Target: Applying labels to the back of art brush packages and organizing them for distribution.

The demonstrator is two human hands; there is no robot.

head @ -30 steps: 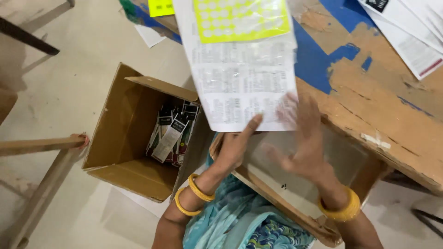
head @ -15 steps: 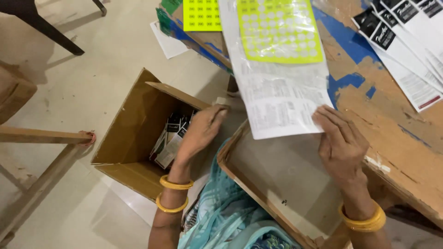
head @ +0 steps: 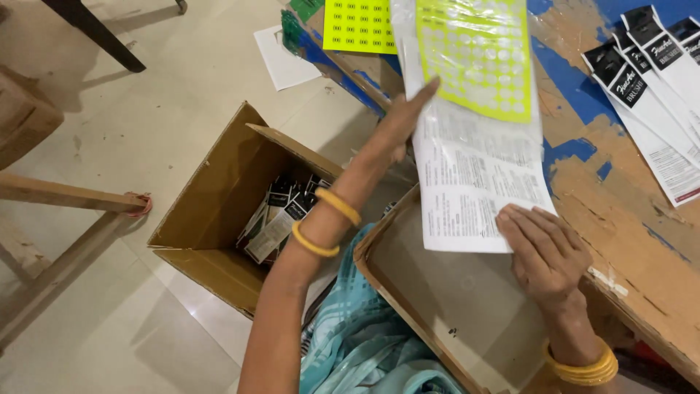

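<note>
On worn blue table (head: 583,211): both hands flat, open, on plastic sleeve (head: 477,146); cardboard box (head: 219,219) on tiled floor (head: 146,109).

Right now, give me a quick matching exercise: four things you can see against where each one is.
Things:
1. left hand
2. right hand
3. cardboard box
4. black-and-white packets

Places:
A. on the floor, open, with small packs inside
B. flat on the lower corner of the printed sheet
C. fanned out on the table at the far right
D. at the sheet's left edge, beside the yellow sticker sheet

Pairs: 1-D, 2-B, 3-A, 4-C
</note>
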